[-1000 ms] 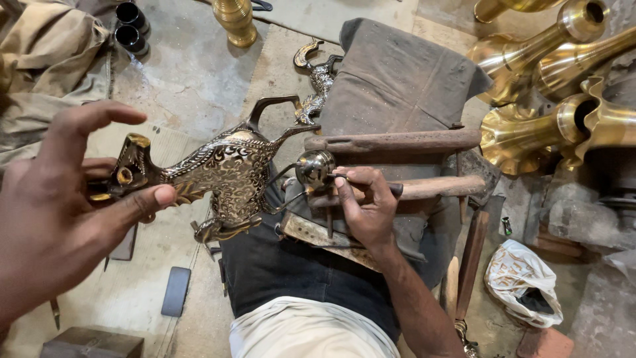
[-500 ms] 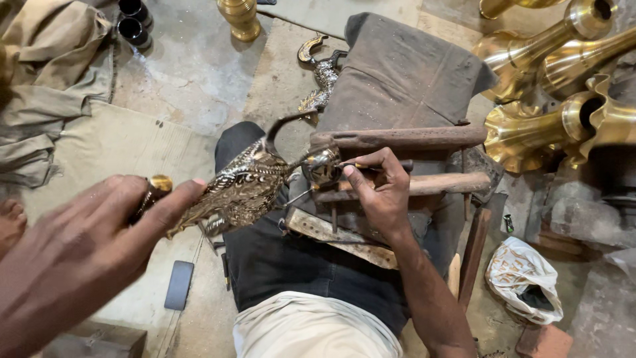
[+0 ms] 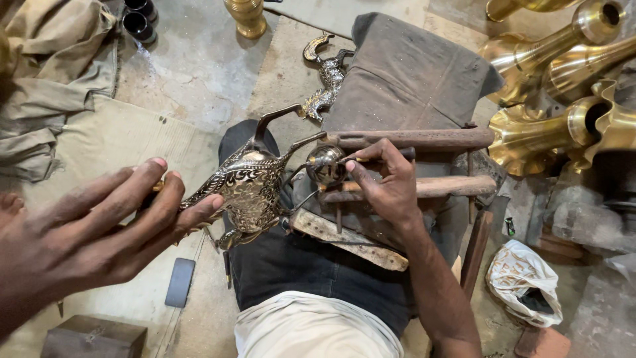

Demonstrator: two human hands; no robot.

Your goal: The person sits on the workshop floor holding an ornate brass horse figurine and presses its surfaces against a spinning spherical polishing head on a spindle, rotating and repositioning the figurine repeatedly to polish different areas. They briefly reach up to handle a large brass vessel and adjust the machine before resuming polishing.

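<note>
L hand point(image 3: 99, 232) grips brass figurine point(image 3: 248, 189); R hand point(image 3: 387, 179) pinches graver point(image 3: 384, 157) (brass horns point(image 3: 563, 86) nearby).

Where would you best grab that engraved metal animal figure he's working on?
Probably by the narrow end, coming from the left, where the left hand already wraps the engraved metal figure. That end is slim enough to close fingers around, and it keeps clear of the spindly legs and the round part the right hand is tooling.
</note>
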